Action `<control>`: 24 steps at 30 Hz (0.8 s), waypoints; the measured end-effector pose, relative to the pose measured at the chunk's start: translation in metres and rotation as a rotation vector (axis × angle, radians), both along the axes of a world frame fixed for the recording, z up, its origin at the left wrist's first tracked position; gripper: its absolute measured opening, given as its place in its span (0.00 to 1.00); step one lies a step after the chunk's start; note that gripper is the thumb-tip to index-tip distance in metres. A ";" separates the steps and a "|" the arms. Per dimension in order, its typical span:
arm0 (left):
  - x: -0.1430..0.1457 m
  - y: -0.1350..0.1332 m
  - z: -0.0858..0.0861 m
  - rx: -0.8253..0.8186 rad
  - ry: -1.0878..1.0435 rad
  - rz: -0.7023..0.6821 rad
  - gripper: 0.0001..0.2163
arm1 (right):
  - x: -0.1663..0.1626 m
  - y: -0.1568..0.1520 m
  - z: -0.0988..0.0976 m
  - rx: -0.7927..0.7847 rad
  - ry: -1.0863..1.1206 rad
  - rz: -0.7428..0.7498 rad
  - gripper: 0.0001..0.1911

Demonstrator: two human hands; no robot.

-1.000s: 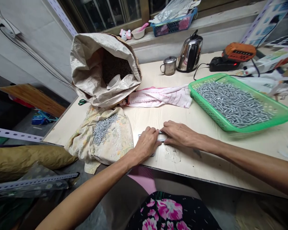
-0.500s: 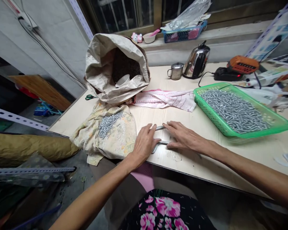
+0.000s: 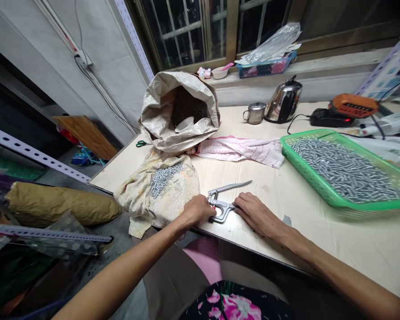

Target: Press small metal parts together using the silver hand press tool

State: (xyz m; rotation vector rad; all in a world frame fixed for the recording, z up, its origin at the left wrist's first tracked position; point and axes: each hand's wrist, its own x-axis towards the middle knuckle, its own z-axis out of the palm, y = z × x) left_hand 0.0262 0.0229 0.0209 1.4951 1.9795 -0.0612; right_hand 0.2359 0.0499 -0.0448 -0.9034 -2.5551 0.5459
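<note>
Spring-loaded metal pliers (image 3: pixel 224 213) lie on the table near its front edge, their two handles spread apart and a small coil spring between them. My left hand (image 3: pixel 197 210) is closed round the jaw end, where a bit of red shows by the fingertips. My right hand (image 3: pixel 258 214) has its fingers closed at the lower handle, partly covering it; the upper handle stands free. Left of the pliers, a patterned cloth (image 3: pixel 143 209) bears a pile of small metal pins (image 3: pixel 163 181).
A green basket (image 3: pixel 350 205) full of similar metal pins stands at right. Behind the cloth, an open sack (image 3: pixel 160 138) holds a white bowl (image 3: pixel 184 125). A pink-white towel (image 3: pixel 240 149), metal mug (image 3: pixel 255 113), kettle (image 3: pixel 284 100) and charger with battery (image 3: pixel 353 106) sit farther back.
The pliers' handles now show spread apart, with the upper one out of my fingers. My left hand has closed at the jaw end. The whole view has shifted.
</note>
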 end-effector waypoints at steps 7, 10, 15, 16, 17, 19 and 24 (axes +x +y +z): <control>0.018 -0.001 0.020 0.086 0.251 -0.248 0.08 | -0.002 -0.006 0.014 -0.034 0.010 -0.049 0.09; 0.028 0.005 0.022 0.139 0.464 -0.464 0.08 | -0.002 -0.005 0.020 -0.025 -0.054 -0.032 0.09; -0.003 0.029 0.025 -0.283 0.060 -0.225 0.10 | 0.003 -0.004 0.021 0.016 -0.096 -0.073 0.10; -0.006 0.035 0.030 -0.274 -0.030 -0.182 0.12 | 0.004 -0.004 0.022 0.012 -0.099 -0.076 0.10; -0.003 0.041 0.036 -0.220 -0.100 -0.167 0.14 | 0.004 -0.004 0.023 0.008 -0.101 -0.077 0.10; 0.021 0.053 0.053 -0.018 -0.207 -0.209 0.16 | 0.003 -0.001 0.022 0.013 -0.102 -0.087 0.09; 0.123 0.071 0.115 0.637 -0.535 -0.374 0.17 | -0.002 0.003 0.008 0.049 -0.141 -0.088 0.09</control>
